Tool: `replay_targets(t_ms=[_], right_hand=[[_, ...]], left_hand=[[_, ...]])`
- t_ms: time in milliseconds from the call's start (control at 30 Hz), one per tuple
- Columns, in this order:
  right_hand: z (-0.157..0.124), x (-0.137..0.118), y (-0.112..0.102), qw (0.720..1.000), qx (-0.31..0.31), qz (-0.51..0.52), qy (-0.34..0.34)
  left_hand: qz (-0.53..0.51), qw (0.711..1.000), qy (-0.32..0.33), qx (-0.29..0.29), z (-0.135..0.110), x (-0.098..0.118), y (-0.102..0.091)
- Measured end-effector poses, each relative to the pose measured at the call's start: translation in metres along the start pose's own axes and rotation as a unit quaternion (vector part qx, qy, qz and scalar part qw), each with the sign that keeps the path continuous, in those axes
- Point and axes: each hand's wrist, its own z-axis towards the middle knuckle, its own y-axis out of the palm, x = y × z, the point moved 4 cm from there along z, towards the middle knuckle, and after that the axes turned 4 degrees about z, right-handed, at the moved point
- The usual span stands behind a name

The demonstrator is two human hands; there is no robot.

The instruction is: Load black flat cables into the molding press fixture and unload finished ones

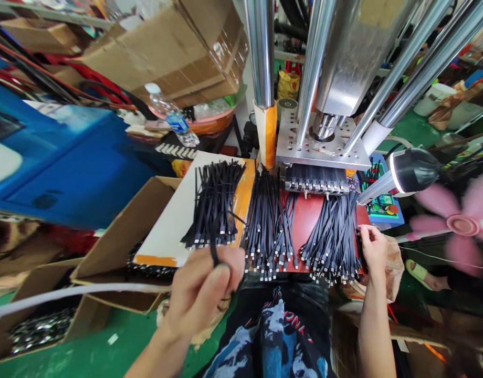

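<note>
Left hand (204,286) pinches black cable (214,247) above its fingertips.

The left hand (204,286) was held up close before the body, its back turned to the camera, with thumb and forefinger pinched shut. The right hand (373,251) was stretched further forward and to the right, palm down, its fingers curled under; how firmly they were closed could not be seen.
</note>
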Motion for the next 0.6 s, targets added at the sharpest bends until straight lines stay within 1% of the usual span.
replay_targets(t_ms=[33,100,133,200,233,300,367,433,500,567,600], right_hand=[[0.0,0.0,0.0,1.0,0.001,0.001,0.002],[-0.001,0.001,0.0,1.0,0.003,0.003,0.005],[-0.001,0.001,0.0,1.0,0.003,0.005,0.006],[-0.001,0.001,0.001,1.0,0.001,0.008,0.006],[-0.001,0.001,0.001,1.0,-0.001,0.01,0.006],[-0.001,0.001,0.001,1.0,-0.002,0.012,0.007],[-0.001,0.001,0.001,1.0,0.001,0.012,0.01],[-0.002,0.001,0.001,1.0,0.002,0.011,0.014],[-0.002,0.0,0.001,1.0,-0.003,0.013,0.016],[-0.002,-0.001,0.001,1.0,-0.006,0.015,0.017],[-0.002,-0.001,0.001,1.0,-0.005,0.016,0.017]], left_hand=[[0.013,0.997,0.072,0.038,0.014,0.016,-0.002],[0.021,0.983,0.17,0.072,0.034,0.042,-0.005],[0.021,0.978,0.193,0.07,0.04,0.049,-0.006],[0.032,0.976,0.204,0.073,0.045,0.052,-0.007],[0.046,0.978,0.193,0.067,0.046,0.049,-0.007],[0.068,0.987,0.144,0.025,0.047,0.031,0.001],[0.043,0.996,0.072,-0.042,0.047,0.002,0.017],[-0.03,0.995,-0.019,-0.089,0.046,-0.033,0.036],[-0.09,0.985,-0.106,-0.103,0.041,-0.065,0.053],[-0.112,0.975,-0.157,-0.107,0.032,-0.087,0.064],[-0.114,0.973,-0.169,-0.108,0.028,-0.094,0.067]])
